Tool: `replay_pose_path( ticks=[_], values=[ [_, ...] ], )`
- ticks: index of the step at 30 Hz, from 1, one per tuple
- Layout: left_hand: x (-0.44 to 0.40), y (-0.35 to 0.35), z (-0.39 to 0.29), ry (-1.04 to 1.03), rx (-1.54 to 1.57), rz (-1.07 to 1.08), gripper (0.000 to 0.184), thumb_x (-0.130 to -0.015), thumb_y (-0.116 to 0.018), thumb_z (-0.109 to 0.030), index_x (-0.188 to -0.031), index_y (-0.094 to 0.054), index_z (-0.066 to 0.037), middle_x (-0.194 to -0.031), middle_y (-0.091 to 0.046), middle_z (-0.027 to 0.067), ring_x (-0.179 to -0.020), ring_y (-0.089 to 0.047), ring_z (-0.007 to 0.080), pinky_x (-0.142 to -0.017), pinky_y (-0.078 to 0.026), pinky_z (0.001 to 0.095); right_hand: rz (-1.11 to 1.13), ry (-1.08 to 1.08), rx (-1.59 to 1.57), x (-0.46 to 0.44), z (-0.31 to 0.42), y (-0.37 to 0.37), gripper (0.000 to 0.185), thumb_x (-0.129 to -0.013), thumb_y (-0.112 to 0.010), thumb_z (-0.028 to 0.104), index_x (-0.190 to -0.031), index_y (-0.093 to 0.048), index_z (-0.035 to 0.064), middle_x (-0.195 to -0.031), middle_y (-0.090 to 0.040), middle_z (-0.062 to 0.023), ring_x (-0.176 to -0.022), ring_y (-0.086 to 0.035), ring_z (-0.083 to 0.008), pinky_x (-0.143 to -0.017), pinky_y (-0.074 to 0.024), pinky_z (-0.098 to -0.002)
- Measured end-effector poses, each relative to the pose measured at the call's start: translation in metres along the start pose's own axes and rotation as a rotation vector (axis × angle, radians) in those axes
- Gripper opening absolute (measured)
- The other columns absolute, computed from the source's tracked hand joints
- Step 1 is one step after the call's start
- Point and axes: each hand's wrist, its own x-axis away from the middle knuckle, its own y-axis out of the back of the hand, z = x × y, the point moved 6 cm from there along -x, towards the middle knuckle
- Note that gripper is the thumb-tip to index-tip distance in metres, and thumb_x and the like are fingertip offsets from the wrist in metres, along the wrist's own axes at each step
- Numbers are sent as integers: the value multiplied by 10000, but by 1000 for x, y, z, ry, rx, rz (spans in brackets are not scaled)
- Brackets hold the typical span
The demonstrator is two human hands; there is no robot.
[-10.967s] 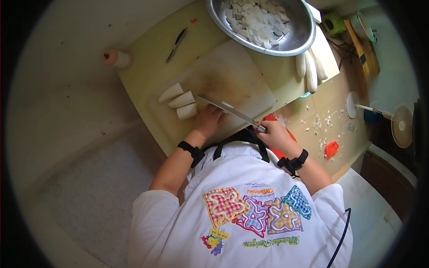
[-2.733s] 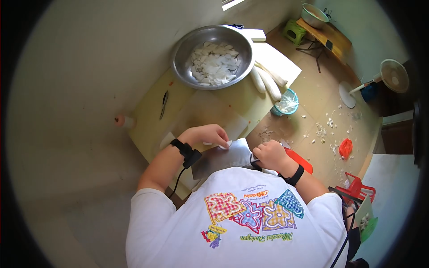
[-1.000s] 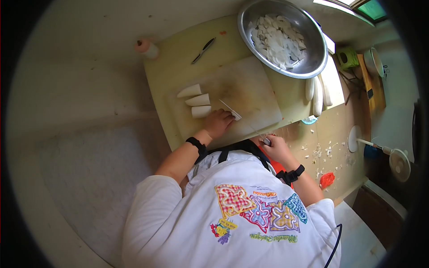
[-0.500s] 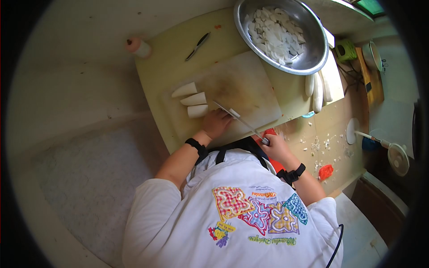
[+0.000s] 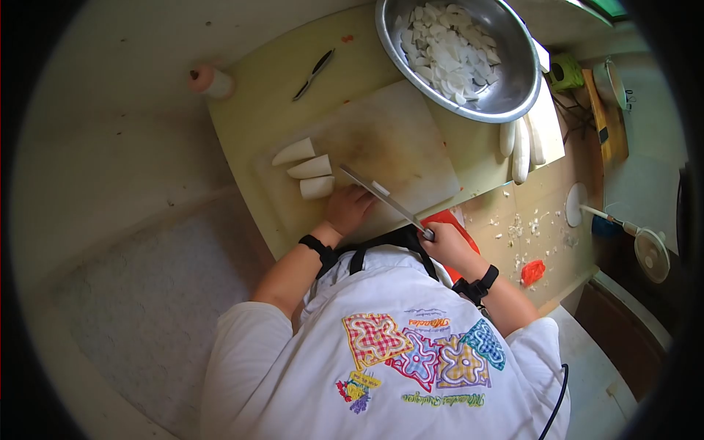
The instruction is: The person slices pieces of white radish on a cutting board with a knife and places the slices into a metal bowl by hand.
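Observation:
My right hand (image 5: 444, 244) is closed round the handle of a knife (image 5: 396, 207), whose blade slants up and left over the white cutting board (image 5: 418, 139). Beside the blade, my left hand (image 5: 349, 210) rests on the board with its fingers curled against the near side of the knife; what lies under them is hidden. A small white slice (image 5: 380, 188) sits on the far side of the blade. Left of the knife lie three cut chunks of white radish (image 5: 311, 167). A big metal bowl (image 5: 506, 95) holds many white slices (image 5: 449, 55).
A peeler (image 5: 314, 75) and a pinkish bottle (image 5: 212, 81) are on the table's far left. Whole peeled radishes (image 5: 521, 150) lie near the right edge. On the floor are white scraps and a red bag (image 5: 533, 273); a fan (image 5: 652, 258) stands farther right.
The bowl, board and chunks have shifted left in view since a second ago. The knife blade now lies close beside my left fingers, its handle farther left. Both hands keep their places at the board.

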Motion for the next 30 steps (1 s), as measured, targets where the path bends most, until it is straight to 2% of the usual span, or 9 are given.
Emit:
replay_pose_path(
  ticks=[2,4,8,10,11,21,24,26,30],
  values=[
    [2,-1,0,12,10,-4,234,-806,-711,-210,-1039,-712,-177,-1004,-666,11,-904,-650,240,-716,-528,380,17,3,19,-7,3,1,241,-897,-645,182,-814,-599,-40,-635,-548,-194,-564,-502,-264,-572,-435,-401],
    [4,0,0,45,14,-37,244,-795,-724,-204,-1038,-714,-181,-998,-675,3,-882,-650,235,-711,-528,384,100,-79,87,-17,2,1,228,-881,-607,277,-907,-683,64,-773,-673,-177,-735,-662,-363,-682,-520,-432],
    [3,3,1,72,36,-61,255,-780,-736,-192,-1035,-723,-184,-999,-687,0,-855,-652,229,-699,-529,384,122,-73,42,-34,14,-4,216,-867,-601,238,-890,-673,36,-783,-669,-204,-732,-652,-389,-680,-516,-451],
    [2,3,1,87,79,-56,182,-756,-751,-168,-934,-741,-132,-987,-706,37,-869,-675,249,-708,-542,382,111,-9,26,-43,24,-8,207,-852,-591,190,-862,-657,-6,-768,-651,-242,-720,-638,-416,-688,-509,-463],
    [2,4,2,61,80,-96,264,-766,-744,-183,-1029,-736,-183,-1005,-701,-5,-806,-660,224,-665,-535,375,92,8,-20,-44,30,-6,208,-841,-588,164,-836,-644,-37,-746,-632,-271,-707,-625,-436,-692,-502,-473],
    [-13,18,-5,58,104,-67,204,-781,-735,-169,-985,-748,-170,-960,-704,11,-810,-663,231,-671,-542,374,32,37,-35,-42,32,1,230,-851,-594,190,-817,-648,-31,-751,-633,-271,-711,-621,-441,-686,-497,-471],
    [-18,32,-14,44,151,40,179,-778,-747,-150,-953,-736,-110,-909,-702,66,-799,-672,268,-687,-544,368,-39,93,-63,-35,32,11,246,-853,-604,223,-819,-665,-14,-778,-648,-263,-734,-634,-439,-693,-504,-477],
    [-28,59,-38,-94,177,96,164,-773,-753,-137,-923,-708,-90,-862,-687,68,-748,-653,264,-648,-521,370,-111,68,98,-20,37,29,257,-847,-623,260,-838,-668,7,-798,-663,-245,-761,-647,-431,-705,-516,-483],
    [-62,118,-84,-266,209,-110,168,-770,-767,-129,-907,-681,-84,-864,-675,60,-692,-620,243,-600,-476,362,-215,149,270,3,34,49,252,-833,-649,283,-869,-658,33,-803,-677,-210,-769,-658,-413,-709,-527,-489]
  ],
)
